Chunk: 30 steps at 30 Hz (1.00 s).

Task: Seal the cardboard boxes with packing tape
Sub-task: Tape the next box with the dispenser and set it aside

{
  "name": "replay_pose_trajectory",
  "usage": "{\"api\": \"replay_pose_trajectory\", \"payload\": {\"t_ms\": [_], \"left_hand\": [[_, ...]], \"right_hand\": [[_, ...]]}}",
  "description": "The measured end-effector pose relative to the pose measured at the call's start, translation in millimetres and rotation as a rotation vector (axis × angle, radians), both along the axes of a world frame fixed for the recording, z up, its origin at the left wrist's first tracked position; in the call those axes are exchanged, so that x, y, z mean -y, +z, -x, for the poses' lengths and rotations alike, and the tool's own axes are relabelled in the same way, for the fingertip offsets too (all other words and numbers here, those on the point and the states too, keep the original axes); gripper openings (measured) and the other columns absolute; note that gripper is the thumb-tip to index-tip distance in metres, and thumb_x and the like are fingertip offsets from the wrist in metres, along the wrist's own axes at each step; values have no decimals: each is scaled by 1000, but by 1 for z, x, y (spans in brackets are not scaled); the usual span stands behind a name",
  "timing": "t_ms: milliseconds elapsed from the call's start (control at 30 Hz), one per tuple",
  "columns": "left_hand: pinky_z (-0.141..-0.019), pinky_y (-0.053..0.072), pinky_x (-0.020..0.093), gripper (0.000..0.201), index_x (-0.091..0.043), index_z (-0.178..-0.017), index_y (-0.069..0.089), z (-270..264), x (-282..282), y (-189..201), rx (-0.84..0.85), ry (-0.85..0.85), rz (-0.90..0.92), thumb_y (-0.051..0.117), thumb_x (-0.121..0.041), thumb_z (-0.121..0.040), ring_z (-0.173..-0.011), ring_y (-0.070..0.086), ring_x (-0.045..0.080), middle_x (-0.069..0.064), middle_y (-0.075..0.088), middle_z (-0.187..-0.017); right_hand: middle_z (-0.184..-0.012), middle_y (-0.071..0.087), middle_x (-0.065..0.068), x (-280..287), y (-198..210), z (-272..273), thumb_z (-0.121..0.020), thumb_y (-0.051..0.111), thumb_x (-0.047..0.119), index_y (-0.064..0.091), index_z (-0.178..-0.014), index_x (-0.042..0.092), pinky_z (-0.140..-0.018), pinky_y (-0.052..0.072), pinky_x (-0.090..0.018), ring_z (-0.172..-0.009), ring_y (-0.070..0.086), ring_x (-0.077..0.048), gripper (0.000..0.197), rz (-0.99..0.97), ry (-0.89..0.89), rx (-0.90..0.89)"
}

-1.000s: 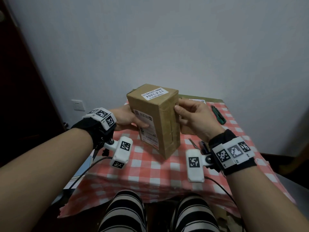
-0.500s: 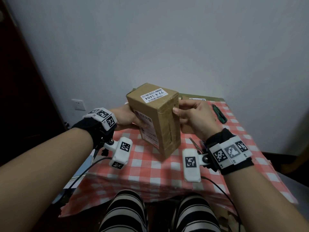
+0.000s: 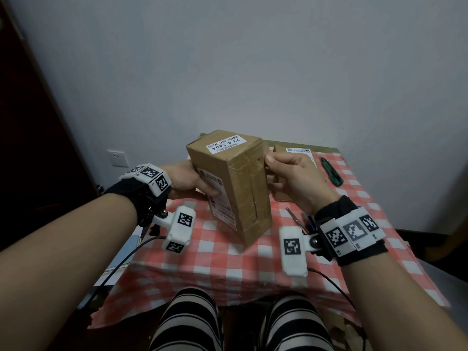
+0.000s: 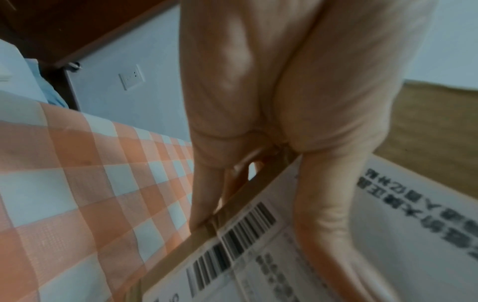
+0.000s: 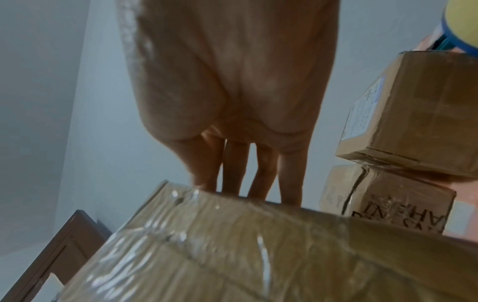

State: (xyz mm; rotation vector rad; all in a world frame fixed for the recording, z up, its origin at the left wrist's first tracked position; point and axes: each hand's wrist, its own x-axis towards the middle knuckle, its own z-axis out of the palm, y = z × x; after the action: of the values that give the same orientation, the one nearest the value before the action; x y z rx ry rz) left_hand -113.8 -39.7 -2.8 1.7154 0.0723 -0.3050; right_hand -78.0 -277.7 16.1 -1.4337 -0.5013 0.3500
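Note:
A tall brown cardboard box [image 3: 238, 183] with white shipping labels is held tilted above the checked tablecloth [image 3: 217, 252]. My left hand [image 3: 187, 181] grips its left side, thumb on the big label [image 4: 403, 235] and fingers behind the edge. My right hand [image 3: 288, 178] holds the right edge, thumb on the taped face and fingers [image 5: 232, 171] curled behind. Wrinkled clear tape [image 5: 201, 241] covers the face toward me. A tape roll [image 5: 463, 22] with a blue edge peeks in at the top right of the right wrist view.
Two more cardboard boxes [image 5: 419, 126] are stacked behind my right hand. A green utility knife [image 3: 330, 171] lies at the table's far right, and scissors [image 3: 295, 216] lie under my right wrist. The wall stands close behind the table.
The box has been lifted a little and turned, so its taped face now points more toward me. Both hands kept their hold and rose with it.

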Motion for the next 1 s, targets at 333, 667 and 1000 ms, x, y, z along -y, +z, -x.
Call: {"api": "replay_pose_trajectory", "payload": {"t_ms": [333, 667, 1000], "left_hand": [[-92, 53, 39, 43, -11, -88, 72, 1, -4, -6, 6, -66, 42, 70, 13, -51, -93, 68, 20, 5, 74, -94], [-95, 50, 49, 56, -12, -116, 57, 2, 5, 13, 11, 57, 19, 76, -19, -63, -102, 65, 32, 10, 73, -103], [-85, 52, 52, 89, -55, -138, 36, 9, 7, 27, 0, -26, 95, 77, -15, -70, -105, 63, 29, -2, 64, -125]], "right_hand": [[-88, 73, -8, 1, 3, 2, -70, 74, 20, 77, -78, 13, -71, 58, -38, -82, 69, -18, 11, -73, 38, 4], [-130, 55, -2, -2, -15, -6, -69, 86, 30, 30, -142, 43, -94, 53, -43, -115, 61, -19, 93, 180, -1, 71], [-115, 70, -7, -3, -36, -14, -103, 45, 17, 51, -130, 13, -76, 61, -37, -93, 71, -19, 28, -157, -160, -258]]}}
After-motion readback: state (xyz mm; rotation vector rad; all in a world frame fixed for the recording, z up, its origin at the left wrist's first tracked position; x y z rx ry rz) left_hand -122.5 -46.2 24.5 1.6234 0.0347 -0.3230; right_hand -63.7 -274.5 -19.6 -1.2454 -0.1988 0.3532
